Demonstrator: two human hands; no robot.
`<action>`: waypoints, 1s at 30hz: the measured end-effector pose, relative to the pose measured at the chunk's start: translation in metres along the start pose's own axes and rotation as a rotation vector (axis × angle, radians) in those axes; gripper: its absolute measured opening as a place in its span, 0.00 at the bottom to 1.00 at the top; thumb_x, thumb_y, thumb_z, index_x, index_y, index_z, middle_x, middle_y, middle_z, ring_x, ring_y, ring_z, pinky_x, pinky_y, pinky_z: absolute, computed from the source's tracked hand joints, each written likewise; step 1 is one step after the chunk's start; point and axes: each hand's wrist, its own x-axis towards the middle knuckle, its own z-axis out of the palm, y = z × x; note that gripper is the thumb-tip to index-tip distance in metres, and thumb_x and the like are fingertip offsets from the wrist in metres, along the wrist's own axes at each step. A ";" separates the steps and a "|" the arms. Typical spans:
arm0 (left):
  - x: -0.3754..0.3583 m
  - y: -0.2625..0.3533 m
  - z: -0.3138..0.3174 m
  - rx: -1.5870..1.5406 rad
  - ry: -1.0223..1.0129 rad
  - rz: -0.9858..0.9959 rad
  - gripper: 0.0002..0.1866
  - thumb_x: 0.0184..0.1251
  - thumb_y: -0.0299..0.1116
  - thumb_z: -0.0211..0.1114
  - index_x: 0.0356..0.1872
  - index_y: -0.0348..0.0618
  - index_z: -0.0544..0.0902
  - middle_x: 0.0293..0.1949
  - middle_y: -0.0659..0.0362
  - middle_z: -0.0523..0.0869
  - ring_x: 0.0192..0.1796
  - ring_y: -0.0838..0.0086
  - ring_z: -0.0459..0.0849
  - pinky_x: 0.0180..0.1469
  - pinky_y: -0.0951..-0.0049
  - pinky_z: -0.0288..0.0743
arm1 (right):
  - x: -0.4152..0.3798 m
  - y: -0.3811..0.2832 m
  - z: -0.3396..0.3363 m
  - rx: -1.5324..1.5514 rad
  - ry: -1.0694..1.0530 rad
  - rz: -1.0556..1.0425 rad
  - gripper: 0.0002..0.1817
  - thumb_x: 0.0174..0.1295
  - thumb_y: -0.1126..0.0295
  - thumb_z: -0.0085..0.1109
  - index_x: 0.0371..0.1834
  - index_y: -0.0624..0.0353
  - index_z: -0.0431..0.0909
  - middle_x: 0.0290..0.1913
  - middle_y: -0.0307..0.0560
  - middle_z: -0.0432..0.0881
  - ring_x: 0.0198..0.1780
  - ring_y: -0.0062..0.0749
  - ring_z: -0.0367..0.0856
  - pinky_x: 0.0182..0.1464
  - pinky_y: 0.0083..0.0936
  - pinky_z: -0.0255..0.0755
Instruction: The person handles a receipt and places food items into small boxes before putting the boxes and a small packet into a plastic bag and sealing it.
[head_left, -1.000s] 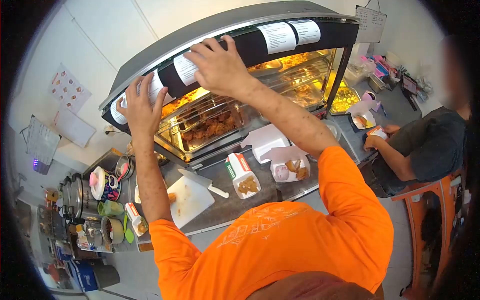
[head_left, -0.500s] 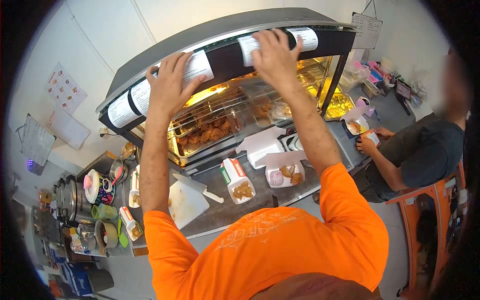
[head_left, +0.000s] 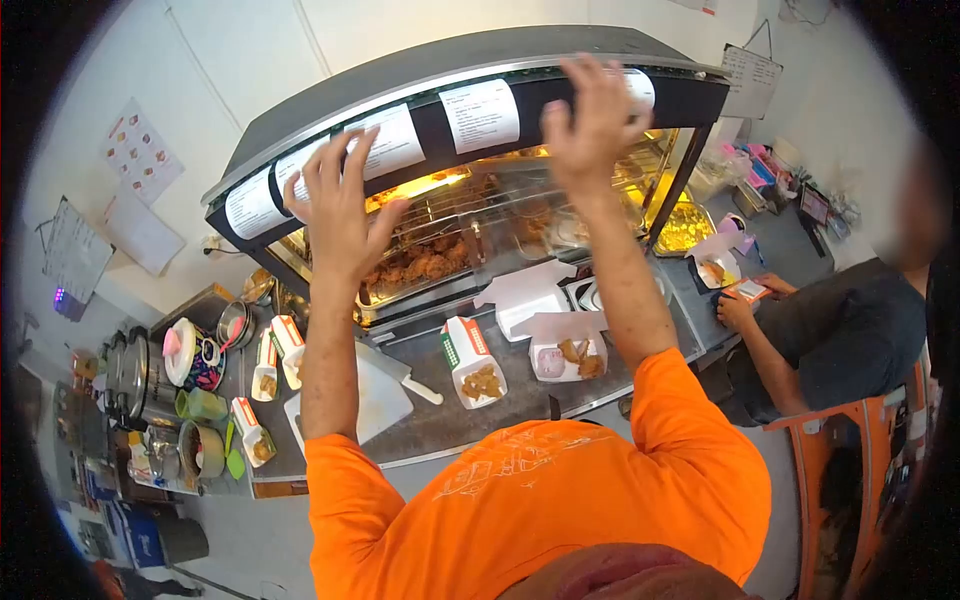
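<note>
Both hands are raised at the front of a heated food display cabinet (head_left: 440,72), where white order slips hang in a row along its black upper edge. My left hand (head_left: 338,205) has its fingers spread, overlapping the slips at the left, among them a wide slip (head_left: 395,140). Between the two hands hangs a printed slip (head_left: 480,116), fully in sight. My right hand (head_left: 592,130) is open too, fingers up, right beside the rightmost slip (head_left: 641,90) and partly covering it. Neither hand has anything in it. Behind the glass lies fried chicken (head_left: 430,262) on a tray.
On the counter stand a filled snack box (head_left: 467,340), an open box with chicken (head_left: 568,372), a knife (head_left: 424,391) and a white cutting board (head_left: 385,405). Smaller boxes and pots (head_left: 208,450) crowd the left. At right, a person (head_left: 820,330) holds a small orange-and-white item.
My right hand has moved right, uncovering the middle slip. My left hand has dropped slightly from the slips, fingers spreading. The view has shifted a little.
</note>
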 end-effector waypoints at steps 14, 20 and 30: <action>-0.253 0.106 0.019 -0.557 -0.223 -0.732 0.22 0.75 0.49 0.52 0.52 0.38 0.78 0.53 0.48 0.79 0.59 0.53 0.73 0.64 0.57 0.61 | 0.001 0.030 0.020 -0.183 -0.296 -0.118 0.21 0.65 0.53 0.51 0.57 0.46 0.78 0.59 0.38 0.77 0.70 0.38 0.64 0.69 0.69 0.37; -0.244 0.125 0.007 -0.531 -0.241 -0.751 0.19 0.72 0.42 0.54 0.54 0.40 0.78 0.55 0.49 0.79 0.60 0.54 0.72 0.64 0.57 0.60 | 0.001 0.014 0.002 -0.082 -0.026 -0.168 0.19 0.64 0.56 0.55 0.56 0.50 0.78 0.53 0.44 0.78 0.63 0.41 0.67 0.66 0.55 0.49; -0.291 0.199 -0.024 -0.642 -0.408 -1.012 0.17 0.70 0.37 0.60 0.55 0.38 0.77 0.52 0.49 0.80 0.52 0.60 0.81 0.55 0.65 0.73 | -0.122 0.031 -0.048 0.893 -0.915 0.025 0.06 0.67 0.74 0.55 0.33 0.65 0.78 0.34 0.50 0.79 0.38 0.37 0.78 0.37 0.27 0.70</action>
